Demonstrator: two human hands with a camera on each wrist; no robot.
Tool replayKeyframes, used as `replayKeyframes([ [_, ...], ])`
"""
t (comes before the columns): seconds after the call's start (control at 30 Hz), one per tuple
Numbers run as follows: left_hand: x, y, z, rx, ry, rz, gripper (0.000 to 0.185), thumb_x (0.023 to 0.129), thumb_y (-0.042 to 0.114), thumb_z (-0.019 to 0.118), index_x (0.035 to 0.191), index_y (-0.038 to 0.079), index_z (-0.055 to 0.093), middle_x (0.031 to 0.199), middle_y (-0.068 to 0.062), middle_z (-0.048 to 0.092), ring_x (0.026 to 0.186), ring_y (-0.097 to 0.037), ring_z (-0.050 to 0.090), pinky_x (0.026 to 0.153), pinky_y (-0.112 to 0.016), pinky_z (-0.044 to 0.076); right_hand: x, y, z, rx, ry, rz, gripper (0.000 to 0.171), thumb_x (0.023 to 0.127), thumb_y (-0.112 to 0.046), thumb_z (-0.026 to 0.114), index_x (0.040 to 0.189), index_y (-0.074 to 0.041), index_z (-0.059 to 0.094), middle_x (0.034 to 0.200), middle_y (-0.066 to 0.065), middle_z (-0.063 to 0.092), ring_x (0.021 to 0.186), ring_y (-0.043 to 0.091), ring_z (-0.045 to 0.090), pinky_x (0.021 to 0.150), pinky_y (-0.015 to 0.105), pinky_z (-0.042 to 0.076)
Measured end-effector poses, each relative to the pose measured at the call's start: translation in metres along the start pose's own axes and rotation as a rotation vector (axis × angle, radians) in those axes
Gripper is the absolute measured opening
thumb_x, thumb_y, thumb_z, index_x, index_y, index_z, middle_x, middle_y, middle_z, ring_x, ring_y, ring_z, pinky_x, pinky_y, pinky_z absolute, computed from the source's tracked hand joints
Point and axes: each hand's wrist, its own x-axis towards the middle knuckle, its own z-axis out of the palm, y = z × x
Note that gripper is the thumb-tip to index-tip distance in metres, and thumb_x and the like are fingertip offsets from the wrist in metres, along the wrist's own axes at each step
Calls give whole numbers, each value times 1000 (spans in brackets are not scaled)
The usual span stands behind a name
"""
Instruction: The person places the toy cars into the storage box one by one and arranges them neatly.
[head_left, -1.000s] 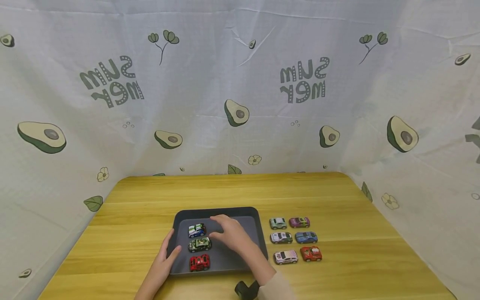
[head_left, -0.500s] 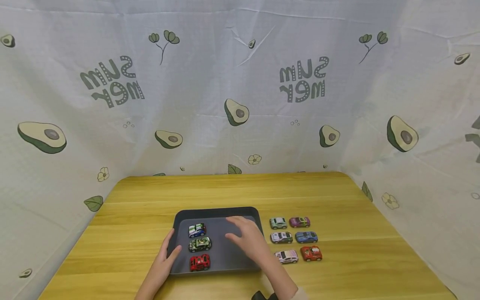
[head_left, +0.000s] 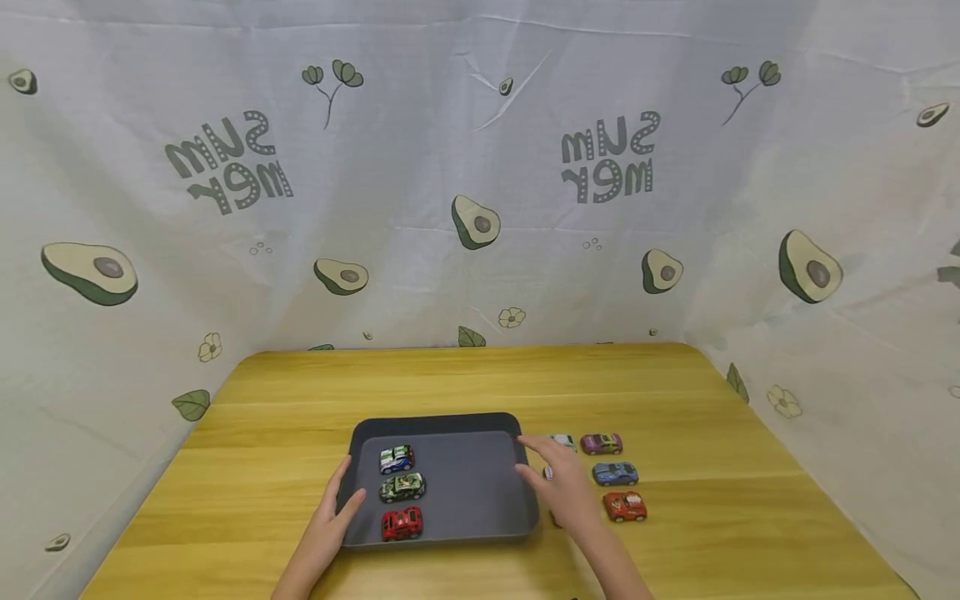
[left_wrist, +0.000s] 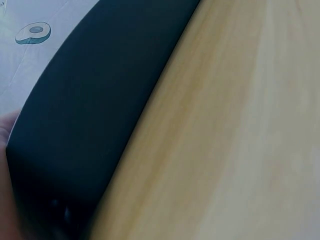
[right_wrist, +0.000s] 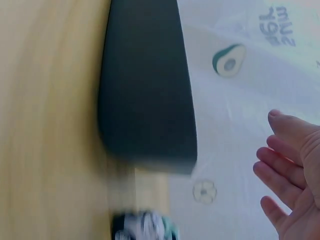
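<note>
A dark rectangular baking tray (head_left: 480, 492) lies on the table. Inside it, along its left side, sit a white-blue-green toy car (head_left: 397, 458), a camouflage-green toy car (head_left: 402, 487) and a red toy car (head_left: 402, 523). My left hand (head_left: 324, 525) holds the tray's left wall, thumb over the inside and fingers along the outside. Just past the right rim my right hand (head_left: 564, 492) hovers with nothing in it, fingers spread from the thumb. It covers most of the nearer column of toy cars, where a pale green toy car (head_left: 564, 442) peeks out.
Right of the right hand stand a purple toy car (head_left: 602, 443), a blue toy car (head_left: 615, 473) and a red-orange toy car (head_left: 625, 506). The wooden table (head_left: 225, 467) ends at a hanging white cloth (head_left: 420, 150) printed with avocados.
From over the tray beside the cars in it, my right hand has moved right, past the right rim and over the nearer column of cars. The left hand stays at the tray's left wall.
</note>
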Motion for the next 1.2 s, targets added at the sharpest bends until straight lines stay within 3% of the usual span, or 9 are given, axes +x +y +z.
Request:
replayKeyframes([
  [0.13, 1, 0, 0, -5, -3, -2, 70, 94, 39, 45, 147, 14, 8, 152, -19, 3, 137, -45, 0, 105, -66, 7, -9, 14, -15, -25, 20, 29, 40, 75, -15, 72, 114, -8, 62, 114, 9, 64, 104, 28, 60, 89, 45, 48],
  [0.33, 2, 1, -1, -24, -10, 7, 69, 94, 37, 45, 147, 14, 7, 152, -19, 2, 138, -45, -1, 105, -66, 6, -23, 32, -35, -111, 105, -57, 42, 69, -8, 75, 110, -4, 63, 109, 14, 65, 100, 33, 60, 86, 52, 47],
  [0.43, 2, 1, -1, -27, -10, 12, 69, 94, 37, 46, 147, 13, 8, 152, -19, 3, 138, -45, -1, 105, -66, 6, -30, 42, -43, -125, 118, -58, 42, 68, -6, 76, 108, -1, 64, 107, 16, 65, 98, 35, 61, 84, 52, 48],
  [0.57, 3, 1, 0, -31, -11, 13, 69, 94, 36, 46, 147, 12, 8, 152, -20, 3, 138, -45, -1, 106, -66, 6, -38, 58, -54, -129, 55, 13, 41, 70, -6, 74, 109, 0, 63, 109, 19, 64, 100, 37, 60, 81, 46, 51],
  [0.83, 5, 2, -2, -34, -13, 17, 69, 94, 36, 46, 147, 12, 9, 152, -20, 3, 138, -45, -1, 106, -66, 6, -51, 85, -66, -202, -139, 185, 45, 79, -16, 68, 118, 2, 57, 118, 28, 55, 109, 46, 51, 89, 58, 41],
  [1.2, 6, 0, -3, -42, -19, 9, 69, 94, 36, 45, 147, 12, 8, 152, -20, 2, 137, -45, -2, 105, -66, 6, -56, 101, -66, -224, -206, 163, 44, 76, -13, 70, 116, 1, 58, 117, 23, 58, 109, 42, 53, 90, 55, 42],
])
